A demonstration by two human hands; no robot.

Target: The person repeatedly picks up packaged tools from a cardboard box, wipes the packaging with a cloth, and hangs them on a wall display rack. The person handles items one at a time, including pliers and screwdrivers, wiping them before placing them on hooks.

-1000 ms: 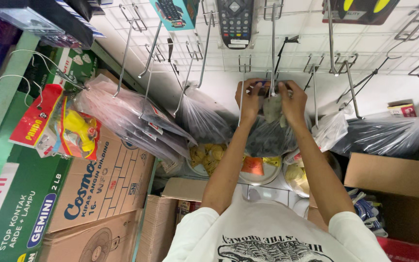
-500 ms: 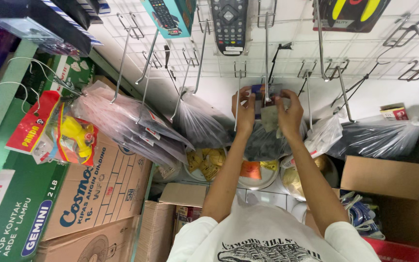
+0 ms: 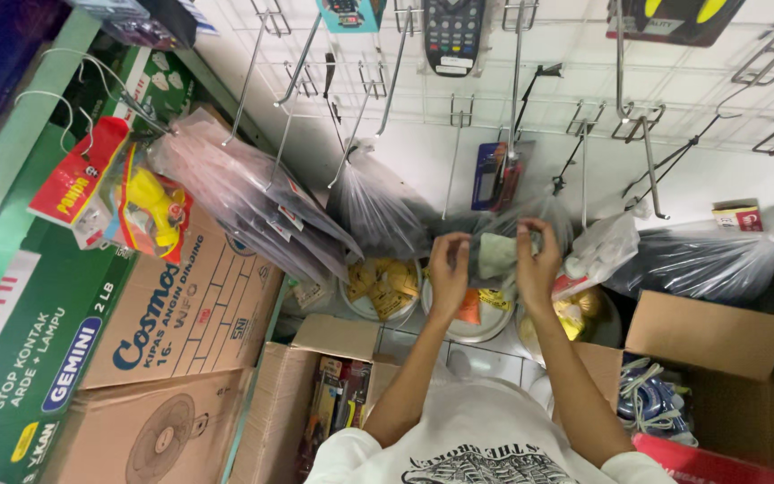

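Both my hands are up at a clear plastic bag [image 3: 505, 235] hanging from a wire hook [image 3: 514, 81] on the wall rack. My left hand [image 3: 449, 272] and right hand [image 3: 537, 265] each pinch its film, fingers closed on it, above plates of snacks [image 3: 385, 289].

Clear plastic bag [image 3: 505, 235] with pale green item [image 3: 497, 255] inside, crumpled, held up between both hands, just below blue packet [image 3: 493, 176] on wall hook.
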